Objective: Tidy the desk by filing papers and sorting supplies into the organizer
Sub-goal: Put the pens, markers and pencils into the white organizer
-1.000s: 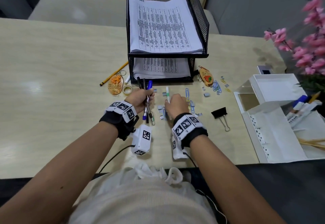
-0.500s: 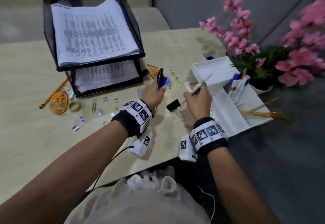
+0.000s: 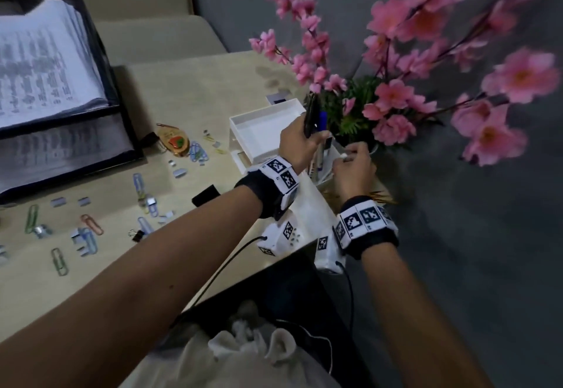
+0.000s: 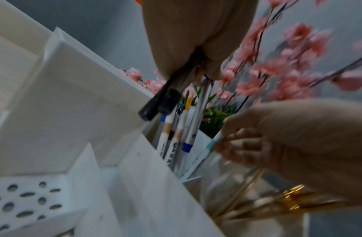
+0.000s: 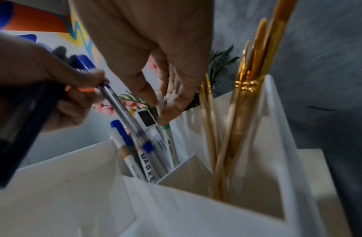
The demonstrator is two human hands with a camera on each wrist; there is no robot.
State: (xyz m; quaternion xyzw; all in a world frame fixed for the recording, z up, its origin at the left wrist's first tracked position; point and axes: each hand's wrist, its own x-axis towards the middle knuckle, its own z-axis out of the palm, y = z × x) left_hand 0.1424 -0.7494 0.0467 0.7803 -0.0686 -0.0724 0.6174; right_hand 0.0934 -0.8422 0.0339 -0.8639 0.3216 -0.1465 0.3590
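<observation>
My left hand (image 3: 315,136) grips a bundle of black and blue pens (image 3: 313,115) upright over the white organizer (image 3: 259,125). One clear pen with a blue tip (image 5: 125,118) from that bundle reaches down into the pen compartment. My right hand (image 3: 350,159) pinches the top of a white pen with a green band (image 5: 170,141), whose lower end stands in the same compartment among several markers (image 5: 147,162). In the left wrist view the black pen ends (image 4: 164,102) hang just above the compartment, beside the right hand (image 4: 277,144).
Gold-handled brushes (image 5: 247,96) fill the neighbouring compartment. A pink flower plant (image 3: 396,98) stands right behind the organizer. A black paper tray (image 3: 100,61) with stacked sheets is at the left. Paper clips (image 3: 88,235), a binder clip (image 3: 205,194) and a keychain (image 3: 175,142) lie on the desk.
Both hands moved right from the middle of the desk to the organizer, carrying the pens. The white pen went from raised in the air to standing in the pen compartment.
</observation>
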